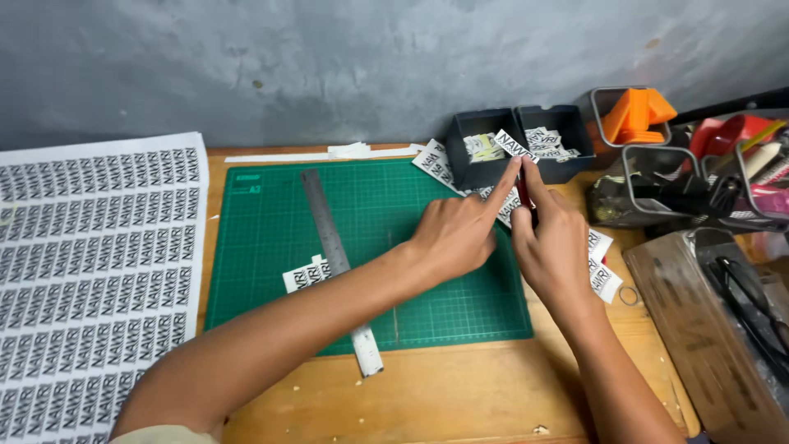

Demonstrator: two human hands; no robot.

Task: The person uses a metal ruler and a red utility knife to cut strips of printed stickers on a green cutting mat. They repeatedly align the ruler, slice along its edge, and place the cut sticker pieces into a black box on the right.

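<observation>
My left hand (456, 234) and my right hand (552, 240) reach together over the right side of a green cutting mat (370, 197). Between their raised fingertips they pinch a small white printed label (515, 145), held in front of a black box (486, 164) that holds more cut labels. My right hand also grips a thin red-handled tool (523, 196) against its palm. A steel ruler (329, 238) lies slanted across the mat, with a few cut labels (306, 274) beside it.
A large sheet of uncut printed labels (94, 279) lies at the left. A second black box (557, 136) of labels, wire baskets (699, 185) of tools, an orange object (637, 111) and a brown board (703, 329) crowd the right side. Loose labels (602, 263) lie by my right wrist.
</observation>
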